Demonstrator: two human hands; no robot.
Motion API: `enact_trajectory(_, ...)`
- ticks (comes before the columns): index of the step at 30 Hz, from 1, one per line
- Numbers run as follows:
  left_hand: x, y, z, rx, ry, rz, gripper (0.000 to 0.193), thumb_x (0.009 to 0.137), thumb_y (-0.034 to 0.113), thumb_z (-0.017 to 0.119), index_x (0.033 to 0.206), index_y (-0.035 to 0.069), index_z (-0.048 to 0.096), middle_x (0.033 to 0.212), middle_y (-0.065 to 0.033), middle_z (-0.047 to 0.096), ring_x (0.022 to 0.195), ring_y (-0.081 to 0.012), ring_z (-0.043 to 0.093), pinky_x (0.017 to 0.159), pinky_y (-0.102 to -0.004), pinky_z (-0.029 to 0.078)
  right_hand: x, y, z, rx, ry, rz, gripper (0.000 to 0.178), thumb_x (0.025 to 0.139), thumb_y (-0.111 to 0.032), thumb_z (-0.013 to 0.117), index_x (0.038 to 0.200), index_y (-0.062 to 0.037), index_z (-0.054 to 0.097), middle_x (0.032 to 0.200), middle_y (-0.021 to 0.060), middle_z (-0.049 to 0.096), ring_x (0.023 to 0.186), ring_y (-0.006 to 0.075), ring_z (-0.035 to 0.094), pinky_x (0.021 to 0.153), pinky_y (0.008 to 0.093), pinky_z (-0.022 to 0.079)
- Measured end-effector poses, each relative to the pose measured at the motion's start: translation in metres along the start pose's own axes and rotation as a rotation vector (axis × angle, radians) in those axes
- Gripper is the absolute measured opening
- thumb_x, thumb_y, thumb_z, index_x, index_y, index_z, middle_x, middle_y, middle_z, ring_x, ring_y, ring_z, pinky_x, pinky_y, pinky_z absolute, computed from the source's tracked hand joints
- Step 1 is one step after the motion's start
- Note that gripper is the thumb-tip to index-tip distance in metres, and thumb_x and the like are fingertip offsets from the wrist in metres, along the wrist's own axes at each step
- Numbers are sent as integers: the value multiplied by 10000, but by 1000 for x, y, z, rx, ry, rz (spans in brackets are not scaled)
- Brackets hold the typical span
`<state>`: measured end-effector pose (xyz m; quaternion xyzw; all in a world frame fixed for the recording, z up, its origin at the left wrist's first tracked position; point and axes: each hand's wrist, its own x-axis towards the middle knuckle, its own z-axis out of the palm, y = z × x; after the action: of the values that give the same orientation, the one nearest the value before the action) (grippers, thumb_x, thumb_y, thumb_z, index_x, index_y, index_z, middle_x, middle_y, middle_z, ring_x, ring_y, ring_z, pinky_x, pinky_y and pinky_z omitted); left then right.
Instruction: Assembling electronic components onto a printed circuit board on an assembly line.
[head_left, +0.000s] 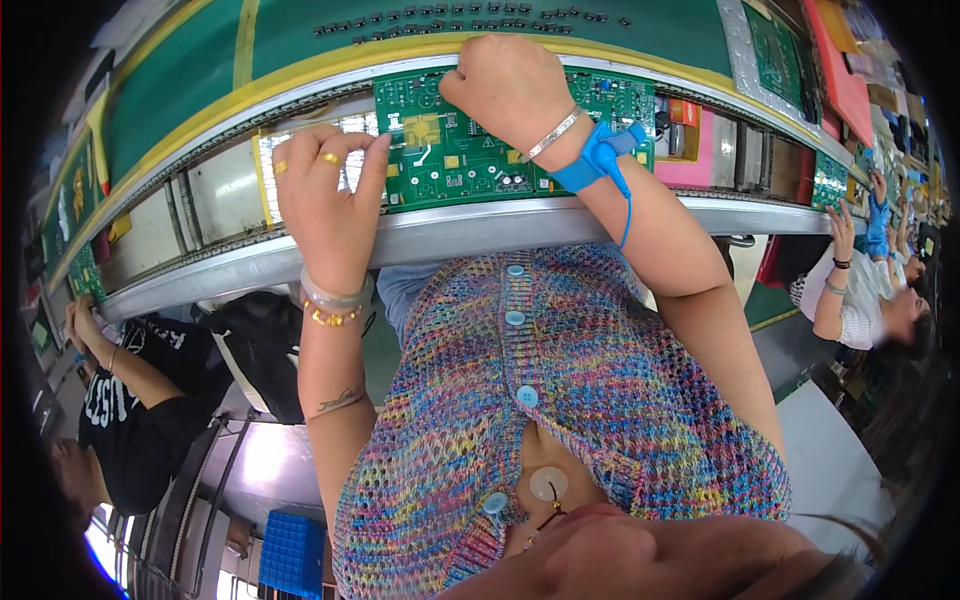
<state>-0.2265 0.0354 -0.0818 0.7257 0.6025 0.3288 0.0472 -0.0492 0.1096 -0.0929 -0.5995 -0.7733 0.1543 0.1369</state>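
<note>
A green circuit board (455, 180) with small parts and yellow pads lies across the two metal rails of a conveyor in front of me. My left hand (330, 190) is at the board's left edge, with thumb and index finger pinched together. What they pinch, if anything, is too small to make out. Over the board's far edge, my right hand (510, 85) is curled closed, and its fingertips are hidden beneath it. A blue wrist strap (600, 160) with a cord is around my right wrist.
Several small black components (440, 22) lie in rows on the green mat (300, 50) beyond the far rail. The near metal rail (450, 228) runs between my body and the board. Co-workers' hands (85, 325) show at left, and another person's hand (842, 235) at right.
</note>
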Motion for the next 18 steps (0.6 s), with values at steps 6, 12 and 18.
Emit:
enact_trajectory(6, 48, -38, 17, 44, 38, 104, 92, 750, 144, 723, 816, 91, 686, 864, -56, 614, 824, -257, 559, 720, -352, 445, -5, 3, -5, 15, -36, -33, 287, 747, -305, 639, 663, -32, 670, 686, 170, 646, 651, 331, 641, 597, 408, 518)
enact_trajectory(12, 71, -60, 28, 48, -44, 162, 157, 807, 143, 688, 951, 82, 706, 926, -26, 655, 714, -173, 618, 634, -276, 492, -33, 63, -61, 284, 116, -50, 234, 824, -264, 700, 803, -49, 612, 621, 49, 613, 542, 103, 546, 504, 250, 425)
enact_trajectory(18, 72, -63, 26, 32, -62, 172, 95, 792, 150, 675, 854, 82, 701, 870, -20, 654, 816, -234, 611, 706, -332, 489, -42, 128, -76, 259, 212, 195, 131, 838, -171, 678, 854, -49, 631, 700, 19, 610, 588, 96, 536, 522, 253, 421)
